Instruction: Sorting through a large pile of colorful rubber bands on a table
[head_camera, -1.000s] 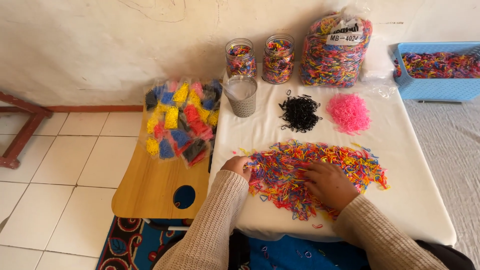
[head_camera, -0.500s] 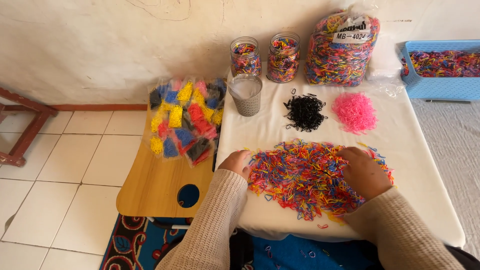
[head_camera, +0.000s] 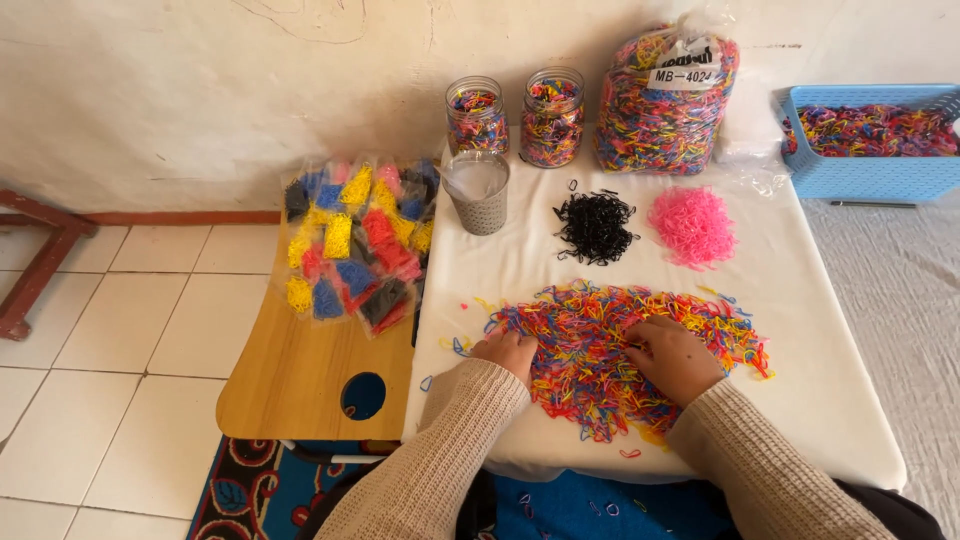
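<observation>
- White cloth covers your table (head_camera: 800, 300), the biggest thing here; a wooden side board (head_camera: 300, 370) sits at its 9 o'clock, bearing a heap of small bags of colour-sorted bands (head_camera: 355, 245).
- At 12 o'clock stands a large clear bag of mixed bands (head_camera: 665, 100); at 2 o'clock, a blue basket (head_camera: 860, 175) holds more.
- Dead centre lies the mixed pile of bands (head_camera: 600, 345), still broad and many-coloured, so by my judgement most of the sorting is left.
- Sorted so far: 1 pink pile (head_camera: 693, 225) at 1 o'clock and 1 black pile (head_camera: 595, 225) beside it, both small against the mixed pile.
- 2 jars of mixed bands (head_camera: 515, 115) and 1 grey mesh cup (head_camera: 478, 190) stand at 11 o'clock.
- Your right hand (head_camera: 675, 355) rests palm-down on the mixed pile, fingers curled loosely into the bands; I cannot tell whether it has pinched any.
- Your left hand (head_camera: 508, 352) sits at the pile's 9 o'clock edge, fingers bent under, grip hidden.
</observation>
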